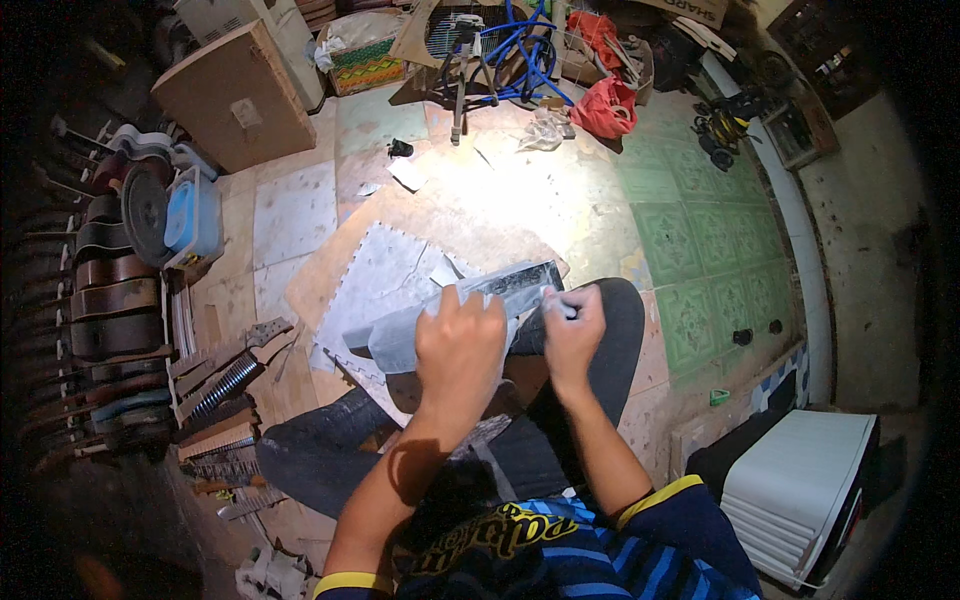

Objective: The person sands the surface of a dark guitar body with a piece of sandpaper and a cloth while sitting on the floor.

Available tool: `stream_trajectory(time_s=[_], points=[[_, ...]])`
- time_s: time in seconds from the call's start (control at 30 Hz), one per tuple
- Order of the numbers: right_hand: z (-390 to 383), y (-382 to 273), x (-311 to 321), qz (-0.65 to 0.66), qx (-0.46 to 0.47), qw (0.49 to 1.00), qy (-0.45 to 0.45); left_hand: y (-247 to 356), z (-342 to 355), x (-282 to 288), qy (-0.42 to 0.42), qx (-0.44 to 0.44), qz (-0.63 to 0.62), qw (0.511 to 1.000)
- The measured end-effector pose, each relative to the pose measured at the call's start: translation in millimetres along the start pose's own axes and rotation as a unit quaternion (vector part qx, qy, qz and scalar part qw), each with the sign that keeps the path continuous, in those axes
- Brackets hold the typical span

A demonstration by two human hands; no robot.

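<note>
A long, dusty grey piece (pixel 395 342) with a dark, glossy strip (pixel 530 287) at its far right end lies slantwise over my lap. Across its middle my left hand (pixel 460 335) is closed, knuckles up, pressing on the piece. My right hand (pixel 572 325) is curled beside the dark end, its thumb side close to the edge; a small dark thing shows between the fingers, too hidden to name. Under the piece, a whitish foam mat (pixel 375 270) with a toothed edge lies on a board (pixel 310 290). My crossed legs (pixel 330 450) frame the work.
Several guitar bodies (pixel 120 270) stand in a row at the left, beside a clear tub (pixel 205 225). Hand saws and rasps (pixel 225 390) lie by my left knee. A clamp (pixel 460 95), blue hose (pixel 535 60) and red bag (pixel 605 110) are ahead. A white appliance (pixel 790 490) stands right.
</note>
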State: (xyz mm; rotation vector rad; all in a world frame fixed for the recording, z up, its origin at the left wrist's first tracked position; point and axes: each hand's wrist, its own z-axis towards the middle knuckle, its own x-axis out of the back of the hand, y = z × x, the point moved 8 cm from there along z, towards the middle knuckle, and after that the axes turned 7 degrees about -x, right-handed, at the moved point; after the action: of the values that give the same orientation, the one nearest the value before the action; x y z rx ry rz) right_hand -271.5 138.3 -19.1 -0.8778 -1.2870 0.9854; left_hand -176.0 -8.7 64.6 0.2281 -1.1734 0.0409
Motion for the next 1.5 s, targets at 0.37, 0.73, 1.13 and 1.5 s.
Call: stream_trajectory(time_s=[0.37, 0.73, 1.13, 1.5], points=[[-0.1, -5.3, -2.0, -0.009, 0.046, 0.998, -0.036, -1.6, -0.7, -1.6, -0.004, 0.000, 0.014, 1.000], [-16.9, -10.3, -10.9, -0.011, 0.099, 0.994, -0.047, -1.6, 2.8, -0.2, -0.002, 0.002, 0.004, 1.000], [-2.2, -3.7, 0.0, 0.008, -0.005, 1.000, 0.001, -1.3, 1.6, 1.2, -0.003, 0.005, 0.010, 1.000], [11.5, -21.0, -4.7, -0.057, 0.044, 0.996, -0.055, -3.2, 0.2, -1.9, -0.012, 0.000, 0.021, 1.000]])
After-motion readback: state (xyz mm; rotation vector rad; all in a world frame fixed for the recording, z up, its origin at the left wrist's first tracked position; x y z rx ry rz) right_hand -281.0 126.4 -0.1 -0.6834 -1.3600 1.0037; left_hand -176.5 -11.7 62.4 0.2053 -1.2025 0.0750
